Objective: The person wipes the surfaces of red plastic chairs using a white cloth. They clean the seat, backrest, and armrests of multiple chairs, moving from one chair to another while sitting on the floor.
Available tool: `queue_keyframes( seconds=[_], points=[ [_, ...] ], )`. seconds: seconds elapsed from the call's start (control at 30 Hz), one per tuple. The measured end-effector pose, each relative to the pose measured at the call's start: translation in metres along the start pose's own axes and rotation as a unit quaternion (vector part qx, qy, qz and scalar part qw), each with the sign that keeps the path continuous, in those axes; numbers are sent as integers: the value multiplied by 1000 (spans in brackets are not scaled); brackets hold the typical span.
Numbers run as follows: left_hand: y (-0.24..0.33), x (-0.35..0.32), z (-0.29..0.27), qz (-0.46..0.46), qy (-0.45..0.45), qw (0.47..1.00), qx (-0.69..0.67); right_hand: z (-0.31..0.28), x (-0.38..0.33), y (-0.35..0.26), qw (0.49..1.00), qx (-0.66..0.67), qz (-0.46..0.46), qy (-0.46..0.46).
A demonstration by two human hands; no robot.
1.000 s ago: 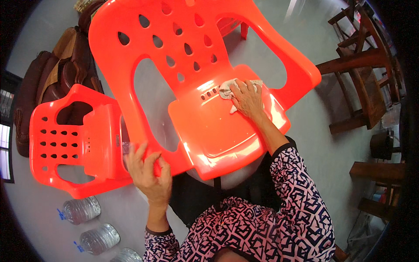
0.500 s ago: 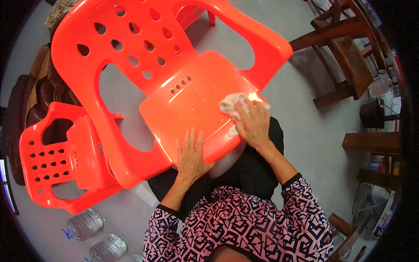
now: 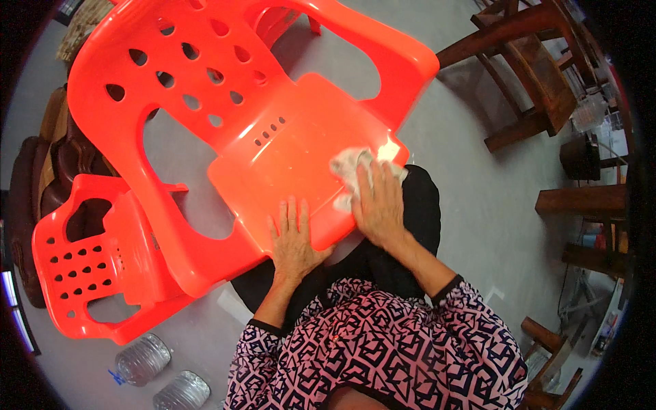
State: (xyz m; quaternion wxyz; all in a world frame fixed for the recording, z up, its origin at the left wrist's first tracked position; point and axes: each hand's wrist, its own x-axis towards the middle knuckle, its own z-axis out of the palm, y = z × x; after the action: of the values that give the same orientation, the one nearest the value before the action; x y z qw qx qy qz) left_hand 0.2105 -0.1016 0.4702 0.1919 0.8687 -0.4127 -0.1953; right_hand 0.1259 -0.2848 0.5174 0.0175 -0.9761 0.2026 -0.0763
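Note:
A large orange-red plastic armchair (image 3: 273,160) with drop-shaped holes in its backrest stands tilted before me, its seat towards my lap. My left hand (image 3: 295,242) lies flat on the seat's front edge, fingers spread and thumb over the rim. Under my right hand (image 3: 380,205), a crumpled white cloth (image 3: 353,166) is pressed to the seat near its front right corner. The right fingers stretch over the cloth, which bunches out on both sides of them. Small specks dot the seat's surface.
A second orange-red chair (image 3: 140,249) lies tipped at the left, beside a dark brown leather seat (image 3: 33,205). Clear plastic bottles (image 3: 142,359) are on the grey floor at lower left. Wooden furniture (image 3: 540,89) lines the right side, with a dark bin (image 3: 577,158) near it.
My right hand has slid the cloth slightly left and nearer along the seat's front. The left hand keeps its place on the seat edge. The whole view has shifted a little.

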Motion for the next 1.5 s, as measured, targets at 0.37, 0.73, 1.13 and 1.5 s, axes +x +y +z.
queue_keyframes(
  seconds=[0.37, 0.73, 1.13, 1.5],
  points=[
    [-1, -2, 2, -8, 4, 1000, -14, 32, 63, 28, 997, 7, -75, -2],
    [-3, -1, 5, 6, 53, 999, 9, 59, 96, 8, 984, 60, -167, -15],
    [-5, -1, 10, 7, 37, 999, 20, 66, 115, 14, 983, 16, -159, -85],
    [-6, -2, 16, 7, 44, 999, 27, 156, 229, -12, 988, -26, -38, 147]
  ],
)
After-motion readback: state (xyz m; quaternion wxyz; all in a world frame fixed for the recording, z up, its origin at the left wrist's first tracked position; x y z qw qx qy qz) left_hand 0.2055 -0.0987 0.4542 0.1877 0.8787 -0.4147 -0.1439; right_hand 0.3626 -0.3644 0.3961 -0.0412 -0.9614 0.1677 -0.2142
